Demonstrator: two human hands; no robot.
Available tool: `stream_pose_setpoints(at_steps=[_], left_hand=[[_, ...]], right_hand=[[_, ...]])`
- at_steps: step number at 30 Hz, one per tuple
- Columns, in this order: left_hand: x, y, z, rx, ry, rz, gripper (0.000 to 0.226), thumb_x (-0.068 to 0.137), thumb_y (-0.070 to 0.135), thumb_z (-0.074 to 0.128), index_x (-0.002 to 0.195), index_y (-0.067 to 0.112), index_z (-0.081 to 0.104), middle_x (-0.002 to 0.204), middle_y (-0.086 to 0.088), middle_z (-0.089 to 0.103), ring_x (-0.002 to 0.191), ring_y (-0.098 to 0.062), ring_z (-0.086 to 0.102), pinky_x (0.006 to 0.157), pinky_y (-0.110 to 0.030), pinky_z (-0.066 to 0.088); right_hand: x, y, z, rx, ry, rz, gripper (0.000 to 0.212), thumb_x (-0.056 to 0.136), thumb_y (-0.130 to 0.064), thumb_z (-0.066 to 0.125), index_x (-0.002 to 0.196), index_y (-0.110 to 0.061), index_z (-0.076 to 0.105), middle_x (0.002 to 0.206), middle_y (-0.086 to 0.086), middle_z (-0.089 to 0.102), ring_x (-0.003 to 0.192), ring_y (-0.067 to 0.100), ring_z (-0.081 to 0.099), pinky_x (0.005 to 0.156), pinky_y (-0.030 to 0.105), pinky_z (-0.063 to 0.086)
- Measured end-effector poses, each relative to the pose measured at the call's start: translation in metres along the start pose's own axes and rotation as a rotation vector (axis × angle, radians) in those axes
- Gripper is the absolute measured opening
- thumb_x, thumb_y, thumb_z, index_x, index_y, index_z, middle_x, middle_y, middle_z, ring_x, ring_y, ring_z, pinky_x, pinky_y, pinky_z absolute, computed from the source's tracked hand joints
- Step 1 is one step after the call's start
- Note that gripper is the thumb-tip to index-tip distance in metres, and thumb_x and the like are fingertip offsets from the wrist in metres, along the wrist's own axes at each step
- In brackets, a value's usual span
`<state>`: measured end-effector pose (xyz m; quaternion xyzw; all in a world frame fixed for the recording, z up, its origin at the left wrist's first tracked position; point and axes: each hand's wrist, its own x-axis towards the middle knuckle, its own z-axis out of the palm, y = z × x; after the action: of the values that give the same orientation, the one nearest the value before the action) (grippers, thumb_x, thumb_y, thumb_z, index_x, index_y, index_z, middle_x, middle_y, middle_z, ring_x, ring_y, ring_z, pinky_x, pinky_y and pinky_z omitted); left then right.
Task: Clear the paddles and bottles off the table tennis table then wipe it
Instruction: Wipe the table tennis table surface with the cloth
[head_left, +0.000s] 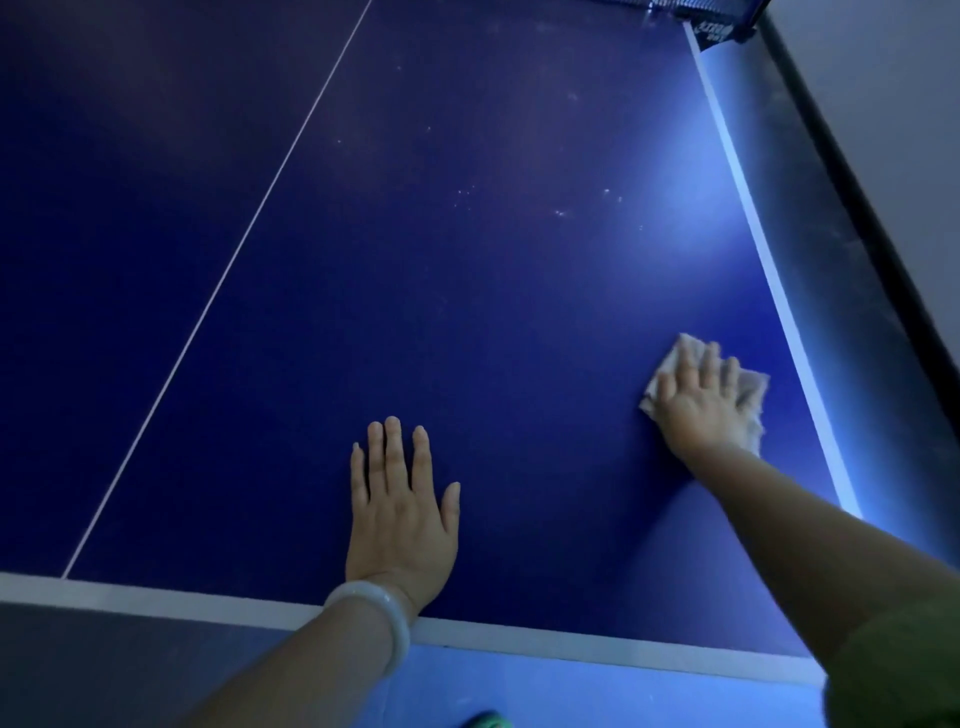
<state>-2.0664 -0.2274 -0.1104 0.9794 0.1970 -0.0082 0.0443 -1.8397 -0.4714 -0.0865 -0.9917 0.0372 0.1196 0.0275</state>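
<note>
My left hand (402, 512) lies flat, fingers straight, on the blue bench (467, 291) near its near edge. My right hand (698, 397) presses a cloth (748, 387) (pale, crumpled) flat, fingers spread, by the right sideline.

A pale grey wall (883, 78) fills the upper right corner, running diagonally down toward the right edge of the view. Along its foot lies a dark, dull strip of skirting or floor (841, 218), speckled with faint marks and squeezed between the wall and the furniture beside it. Below the near end of that furniture, a smooth blue-lit stretch of floor (597, 696) shows at the bottom of the view, brighter toward the right and darker, greyer at the left (104, 670). The room is dim overall; a soft patch of cool bluish light (691, 208) glows on the right side, fading quickly into deep shadow toward the left.
</note>
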Motion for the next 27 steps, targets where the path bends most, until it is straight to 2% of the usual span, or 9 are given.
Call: stream_pose_setpoints(at_steps=[3, 5, 9, 11, 14, 16, 18, 22, 27], left_hand=[[-0.001, -0.001, 0.0, 0.002, -0.011, -0.006, 0.071, 0.098, 0.049, 0.016, 0.149, 0.004, 0.032, 0.156, -0.024, 0.024, 0.148, -0.037, 0.017, 0.118, -0.056, 0.02], [0.0, -0.001, 0.0, 0.012, -0.019, -0.009, 0.071, 0.097, 0.05, 0.016, 0.15, 0.004, 0.032, 0.157, -0.023, 0.023, 0.148, -0.037, 0.016, 0.118, -0.055, 0.019], [0.001, 0.001, -0.001, 0.021, -0.029, -0.02, 0.072, 0.096, 0.051, 0.015, 0.149, 0.004, 0.032, 0.157, -0.023, 0.024, 0.148, -0.036, 0.016, 0.118, -0.055, 0.02], [0.001, 0.001, -0.001, 0.024, -0.03, -0.021, 0.073, 0.096, 0.051, 0.014, 0.15, 0.005, 0.032, 0.157, -0.022, 0.023, 0.148, -0.035, 0.016, 0.118, -0.054, 0.019], [0.0, 0.0, -0.001, 0.026, -0.026, -0.022, 0.073, 0.097, 0.051, 0.012, 0.151, 0.006, 0.031, 0.158, -0.022, 0.022, 0.149, -0.035, 0.015, 0.119, -0.054, 0.017], [0.0, 0.0, -0.001, 0.016, -0.022, -0.021, 0.073, 0.097, 0.051, 0.012, 0.151, 0.006, 0.031, 0.158, -0.022, 0.022, 0.148, -0.035, 0.015, 0.119, -0.054, 0.018], [-0.001, 0.001, -0.001, 0.006, -0.019, -0.019, 0.072, 0.097, 0.05, 0.013, 0.15, 0.005, 0.031, 0.157, -0.023, 0.023, 0.148, -0.036, 0.017, 0.119, -0.055, 0.019], [0.0, 0.001, -0.003, -0.008, -0.021, -0.013, 0.072, 0.097, 0.05, 0.016, 0.149, 0.004, 0.032, 0.157, -0.023, 0.023, 0.148, -0.037, 0.016, 0.118, -0.055, 0.019], [0.0, 0.001, -0.003, -0.022, -0.027, -0.006, 0.071, 0.096, 0.048, 0.017, 0.15, 0.003, 0.031, 0.157, -0.024, 0.021, 0.148, -0.037, 0.015, 0.118, -0.055, 0.019]], right_hand=[[-0.021, -0.013, 0.02, 0.108, 0.057, 0.081, 0.057, 0.104, -0.04, 0.02, 0.156, -0.027, 0.002, 0.164, 0.008, 0.0, 0.15, 0.031, -0.003, 0.118, 0.059, 0.0], [-0.055, -0.041, 0.038, 0.092, 0.146, -0.038, 0.057, 0.102, -0.037, 0.022, 0.156, -0.022, 0.015, 0.162, 0.014, 0.014, 0.149, 0.036, 0.01, 0.117, 0.06, 0.009], [-0.14, -0.067, 0.057, -0.019, 0.087, -0.652, 0.059, 0.101, -0.045, 0.014, 0.157, -0.026, 0.007, 0.163, 0.003, 0.0, 0.151, 0.026, -0.004, 0.121, 0.051, -0.002], [-0.143, -0.041, 0.057, -0.052, 0.099, -0.832, 0.057, 0.103, -0.045, 0.019, 0.157, -0.027, 0.01, 0.164, 0.0, 0.007, 0.151, 0.023, 0.001, 0.12, 0.051, 0.001], [-0.115, 0.014, 0.055, -0.086, 0.212, -0.503, 0.057, 0.1, -0.038, 0.023, 0.155, -0.021, 0.025, 0.159, 0.008, 0.026, 0.147, 0.029, 0.023, 0.117, 0.051, 0.013], [-0.105, 0.042, 0.05, 0.053, 0.173, -0.117, 0.055, 0.102, -0.036, 0.022, 0.156, -0.026, 0.015, 0.163, 0.004, 0.014, 0.15, 0.026, 0.011, 0.119, 0.051, 0.005], [-0.113, 0.04, 0.049, 0.119, 0.128, 0.048, 0.056, 0.103, -0.038, 0.021, 0.156, -0.028, 0.004, 0.164, 0.003, 0.004, 0.151, 0.024, -0.002, 0.119, 0.053, -0.002], [-0.144, -0.028, 0.063, 0.064, 0.139, -0.126, 0.06, 0.099, -0.043, 0.014, 0.156, -0.028, 0.005, 0.164, 0.006, 0.009, 0.151, 0.028, 0.003, 0.118, 0.056, 0.011], [-0.128, -0.112, 0.05, 0.018, 0.055, -0.624, 0.057, 0.104, -0.047, 0.011, 0.154, -0.031, -0.011, 0.16, -0.003, -0.021, 0.147, 0.02, -0.025, 0.118, 0.046, -0.016]])
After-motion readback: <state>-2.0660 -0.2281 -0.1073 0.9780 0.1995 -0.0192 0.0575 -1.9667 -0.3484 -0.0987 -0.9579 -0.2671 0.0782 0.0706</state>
